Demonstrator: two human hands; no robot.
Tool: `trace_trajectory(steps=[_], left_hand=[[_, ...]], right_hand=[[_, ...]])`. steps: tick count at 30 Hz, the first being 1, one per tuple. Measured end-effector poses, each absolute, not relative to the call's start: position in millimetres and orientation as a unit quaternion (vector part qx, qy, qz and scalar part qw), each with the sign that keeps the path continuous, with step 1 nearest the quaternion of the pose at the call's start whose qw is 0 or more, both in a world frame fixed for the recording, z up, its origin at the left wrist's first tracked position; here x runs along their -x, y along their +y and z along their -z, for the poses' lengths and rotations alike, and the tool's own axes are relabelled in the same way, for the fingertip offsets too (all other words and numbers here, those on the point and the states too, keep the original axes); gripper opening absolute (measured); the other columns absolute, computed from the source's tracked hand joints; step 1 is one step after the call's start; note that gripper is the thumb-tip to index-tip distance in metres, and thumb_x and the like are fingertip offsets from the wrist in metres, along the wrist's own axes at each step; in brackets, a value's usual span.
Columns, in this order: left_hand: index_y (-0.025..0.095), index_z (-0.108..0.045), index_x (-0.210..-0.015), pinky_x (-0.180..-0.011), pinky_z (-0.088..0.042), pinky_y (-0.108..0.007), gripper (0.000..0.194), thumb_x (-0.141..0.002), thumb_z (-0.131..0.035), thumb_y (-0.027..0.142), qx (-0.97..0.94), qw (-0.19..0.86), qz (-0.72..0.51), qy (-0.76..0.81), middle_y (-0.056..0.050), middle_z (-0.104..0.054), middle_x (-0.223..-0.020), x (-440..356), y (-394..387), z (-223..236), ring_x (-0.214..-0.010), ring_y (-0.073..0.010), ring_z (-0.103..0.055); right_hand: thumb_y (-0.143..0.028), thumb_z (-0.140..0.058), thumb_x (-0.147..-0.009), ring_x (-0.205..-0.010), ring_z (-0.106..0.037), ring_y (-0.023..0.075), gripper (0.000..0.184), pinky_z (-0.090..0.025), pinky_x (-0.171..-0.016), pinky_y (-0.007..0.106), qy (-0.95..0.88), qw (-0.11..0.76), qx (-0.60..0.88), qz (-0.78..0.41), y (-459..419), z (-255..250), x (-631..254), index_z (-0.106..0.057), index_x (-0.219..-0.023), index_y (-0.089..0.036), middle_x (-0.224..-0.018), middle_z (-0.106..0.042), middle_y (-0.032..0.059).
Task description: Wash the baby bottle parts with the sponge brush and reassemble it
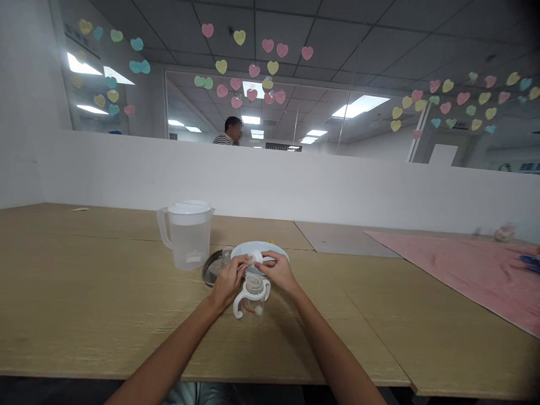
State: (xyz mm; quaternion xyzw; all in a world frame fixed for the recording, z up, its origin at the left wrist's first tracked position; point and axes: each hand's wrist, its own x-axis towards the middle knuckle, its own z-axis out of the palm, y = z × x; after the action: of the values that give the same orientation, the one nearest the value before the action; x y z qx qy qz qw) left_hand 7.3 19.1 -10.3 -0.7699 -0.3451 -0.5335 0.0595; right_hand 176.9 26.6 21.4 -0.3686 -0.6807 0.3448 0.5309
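Observation:
Between the fingertips of my left hand and my right hand is a small white round lid, held over the near edge of a white plate. Both hands are closed on it from opposite sides. Just below them, a clear baby bottle with two white curved handles stands upright on the table, its threaded neck uncovered. Red marks and a small whitish ball show low in the bottle. Partly behind my left hand lie a round metal-rimmed tray and a small clear cup.
A translucent lidded pitcher stands on the wooden table at left. Rightward lie a grey mat and a pink cloth with a blue item at its edge. A person is beyond the glass.

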Motion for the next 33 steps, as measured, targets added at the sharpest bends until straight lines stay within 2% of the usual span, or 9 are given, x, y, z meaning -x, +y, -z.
trace_trajectory(steps=[8, 17, 23, 26, 30, 33], left_hand=[[0.019, -0.050, -0.091, -0.075, -0.052, -0.031, 0.014, -0.089, -0.039, 0.026, 0.763, 0.048, 0.547, -0.341, -0.006, -0.065, -0.099, -8.9, 17.9, 11.9, -0.090, -0.0161, -0.063], [0.019, -0.051, -0.090, -0.073, -0.052, -0.027, 0.010, -0.087, -0.042, 0.022, 0.752, 0.071, 0.574, -0.315, -0.005, -0.067, -0.095, -9.2, 9.7, 4.9, -0.087, -0.0146, -0.064], [0.019, -0.053, -0.091, -0.069, -0.052, -0.026, 0.011, -0.087, -0.044, 0.022, 0.742, 0.077, 0.588, -0.313, -0.005, -0.068, -0.090, -10.5, 5.4, 4.0, -0.084, -0.0150, -0.065], [0.019, -0.054, -0.090, -0.068, -0.052, -0.026, 0.012, -0.087, -0.044, 0.024, 0.734, 0.072, 0.595, -0.319, -0.004, -0.068, -0.087, -11.3, 3.2, 4.3, -0.080, -0.0151, -0.066], [0.019, -0.054, -0.090, -0.067, -0.052, -0.026, 0.012, -0.087, -0.045, 0.025, 0.728, 0.054, 0.601, -0.325, -0.004, -0.067, -0.086, -11.9, 3.0, 4.2, -0.077, -0.0144, -0.065], [0.020, -0.054, -0.094, -0.072, -0.052, -0.027, 0.015, -0.088, -0.043, 0.028, 0.735, 0.013, 0.588, -0.337, -0.004, -0.067, -0.091, -11.3, 5.1, 3.9, -0.082, -0.0152, -0.065]], right_hand=[[-0.030, -0.068, -0.061, -0.075, -0.064, 0.0171, 0.033, -0.053, -0.064, 0.027, -0.689, 0.545, 0.348, -0.327, 29.8, -20.6, -177.9, -0.068, -0.090, -0.015, -0.100, -0.065, 0.0082], [-0.032, -0.073, -0.057, -0.071, -0.066, 0.0197, 0.039, -0.054, -0.070, 0.034, -0.654, 0.507, 0.351, -0.438, 22.0, -30.6, -184.3, -0.069, -0.093, -0.015, -0.091, -0.069, 0.0083], [-0.032, -0.076, -0.055, -0.077, -0.066, 0.0197, 0.038, -0.055, -0.076, 0.035, -0.615, 0.520, 0.320, -0.498, 24.8, -26.9, -182.8, -0.071, -0.089, -0.016, -0.099, -0.067, 0.0066], [-0.034, -0.076, -0.055, -0.074, -0.066, 0.0191, 0.039, -0.055, -0.075, 0.035, -0.609, 0.509, 0.323, -0.516, 24.9, -27.3, -183.6, -0.071, -0.089, -0.016, -0.095, -0.068, 0.0059], [-0.036, -0.077, -0.055, -0.071, -0.066, 0.0201, 0.043, -0.055, -0.073, 0.037, -0.615, 0.495, 0.329, -0.519, 22.5, -30.2, -185.9, -0.070, -0.092, -0.016, -0.091, -0.069, 0.0066], [-0.036, -0.077, -0.055, -0.074, -0.066, 0.0215, 0.044, -0.053, -0.076, 0.038, -0.625, 0.510, 0.343, -0.482, 21.2, -31.4, -185.8, -0.069, -0.093, -0.015, -0.090, -0.069, 0.0079]])
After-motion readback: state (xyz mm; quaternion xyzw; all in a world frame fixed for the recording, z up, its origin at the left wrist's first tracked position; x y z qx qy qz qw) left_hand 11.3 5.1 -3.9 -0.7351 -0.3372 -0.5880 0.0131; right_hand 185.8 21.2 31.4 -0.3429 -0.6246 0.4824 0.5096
